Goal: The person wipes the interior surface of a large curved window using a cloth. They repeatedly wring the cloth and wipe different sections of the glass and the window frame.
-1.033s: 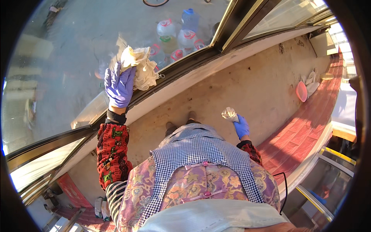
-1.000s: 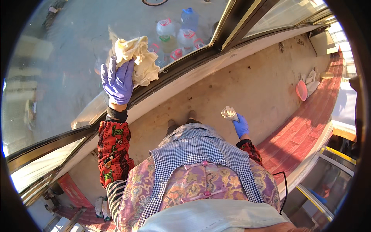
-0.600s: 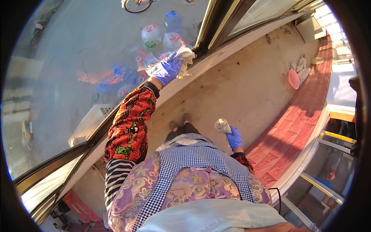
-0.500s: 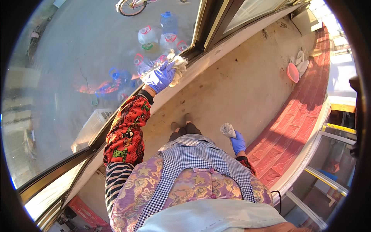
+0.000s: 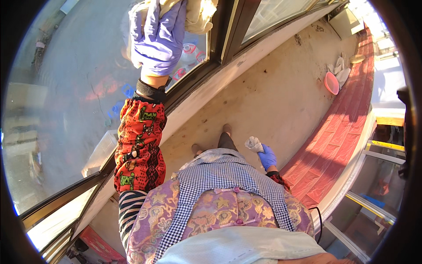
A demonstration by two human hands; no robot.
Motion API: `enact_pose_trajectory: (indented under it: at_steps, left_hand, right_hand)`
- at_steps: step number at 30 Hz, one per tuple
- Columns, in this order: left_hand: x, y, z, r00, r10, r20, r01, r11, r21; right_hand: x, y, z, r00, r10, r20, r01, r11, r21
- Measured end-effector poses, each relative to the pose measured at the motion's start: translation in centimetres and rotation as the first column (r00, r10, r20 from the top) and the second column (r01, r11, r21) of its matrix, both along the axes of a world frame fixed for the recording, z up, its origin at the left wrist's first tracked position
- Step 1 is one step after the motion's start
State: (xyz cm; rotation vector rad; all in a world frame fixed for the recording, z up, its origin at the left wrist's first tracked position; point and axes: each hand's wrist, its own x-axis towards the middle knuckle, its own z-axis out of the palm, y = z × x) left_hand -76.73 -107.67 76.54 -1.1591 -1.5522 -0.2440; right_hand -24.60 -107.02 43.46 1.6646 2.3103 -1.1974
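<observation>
My left hand (image 5: 159, 44), in a purple-blue glove, presses a pale cloth (image 5: 198, 16) against the upper part of the window glass (image 5: 66, 101). The cloth hangs out beyond the fingers and thumb, and part of it lies under the palm. A red patterned oversleeve (image 5: 140, 145) covers that forearm. Low at my right side, my right hand (image 5: 267, 157), gloved in the same colour, grips a crumpled greyish-white cloth (image 5: 253, 144). Its fingers are closed round one end, away from the glass.
A dark window frame (image 5: 193, 79) and pale sill run diagonally beside me. Through the glass show plastic bottles (image 5: 189, 47) and a white box-like unit (image 5: 101, 152). A pink basin (image 5: 332, 82) stands by the red brick-patterned ledge (image 5: 325, 154) at right.
My left hand has moved up the glass with its cloth and looks larger now. The right hand has shifted slightly, its cloth still in it. My feet have stepped apart.
</observation>
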Motion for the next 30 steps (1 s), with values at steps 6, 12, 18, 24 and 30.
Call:
enact_pose_trajectory:
  at_steps: [6,12,18,24,30]
  left_hand:
    - [0.5,4.3,-12.8,0.946,-0.201,0.253,0.265,0.931,-0.251]
    - [0.9,2.0,-25.4,0.843,-0.126,0.523,0.366,0.848,-0.384]
    - [1.3,0.3,-26.9,0.832,-0.060,0.552,0.350,0.828,-0.437]
    - [1.6,-2.6,-25.4,0.833,0.082,0.547,0.267,0.806,-0.527]
    - [1.3,-13.3,-25.6,0.823,0.237,0.516,0.136,0.800,-0.584]
  right_hand:
    - [1.2,7.6,-0.3,0.999,-0.041,-0.030,0.040,0.998,-0.058]
    - [3.4,11.0,0.8,0.999,-0.036,0.004,0.037,0.998,-0.046]
    - [3.6,13.0,2.4,0.983,0.076,0.166,-0.068,0.996,-0.055]
    - [3.3,16.6,0.9,0.997,0.056,0.056,-0.054,0.997,-0.048]
    - [4.6,17.0,-0.4,0.999,0.034,0.014,-0.033,0.998,-0.044]
